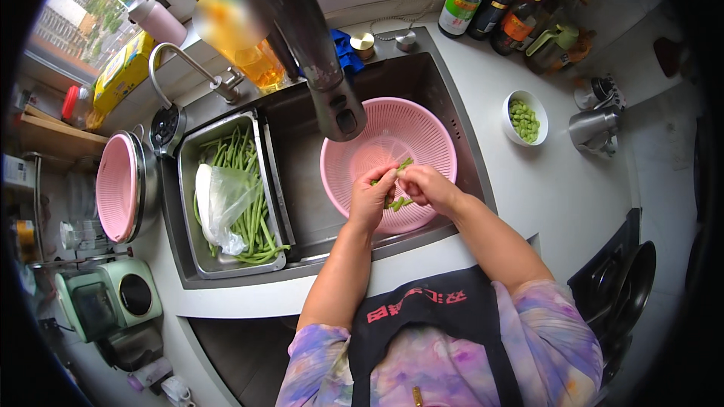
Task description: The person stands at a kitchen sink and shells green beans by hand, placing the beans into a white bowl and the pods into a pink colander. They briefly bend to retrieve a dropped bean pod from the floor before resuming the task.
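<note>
Both hands are over a pink plastic colander (390, 113) that stands in the dark sink. My left hand (370, 192) grips a green bean (404, 164), whose tip pokes out between the hands. The fingers of my right hand (427, 185) pinch that bean close beside the left fingertips. Short pieces of green bean (400, 203) lie in the colander below the hands. To the left, a metal tray (192, 260) in the sink holds many long green beans (257, 220) and a white vegetable (205, 203) in a clear plastic bag (229, 209).
The black faucet (336, 90) reaches down over the colander's far rim. A white bowl of shelled green beans (525, 120) sits on the right counter, near a metal pitcher (591, 127). Sauce bottles (461, 5) line the back right. Another pink colander (116, 186) leans at left.
</note>
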Demonstrator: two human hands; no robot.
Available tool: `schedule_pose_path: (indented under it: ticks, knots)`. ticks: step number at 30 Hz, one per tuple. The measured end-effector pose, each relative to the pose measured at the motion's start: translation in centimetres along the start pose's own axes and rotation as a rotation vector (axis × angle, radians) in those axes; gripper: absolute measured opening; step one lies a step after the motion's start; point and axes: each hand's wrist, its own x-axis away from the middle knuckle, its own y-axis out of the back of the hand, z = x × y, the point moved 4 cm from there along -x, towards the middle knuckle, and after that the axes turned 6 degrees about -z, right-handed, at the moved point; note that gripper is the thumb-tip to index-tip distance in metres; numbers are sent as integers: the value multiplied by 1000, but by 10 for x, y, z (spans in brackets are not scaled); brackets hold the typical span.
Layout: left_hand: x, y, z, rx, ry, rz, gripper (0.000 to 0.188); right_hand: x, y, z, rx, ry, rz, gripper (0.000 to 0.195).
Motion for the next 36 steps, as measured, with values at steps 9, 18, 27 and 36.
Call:
schedule_pose_path:
  ticks: [9, 18, 27, 36]
  knots:
    - [1, -9, -5, -129, -178, 27, 21, -10, 16, -4, -86, -69, -71, 20]
    - [2, -10, -5, -202, -177, 20, 19, -11, 13, -8, -207, -17, -27, 19]
    - [0, -9, -5, -442, -541, -19, 14, -12, 15, -18, -227, -81, -61, 18]
    - [5, -11, -8, -500, -602, -105, 13, -15, 12, -20, -272, -98, -100, 19]
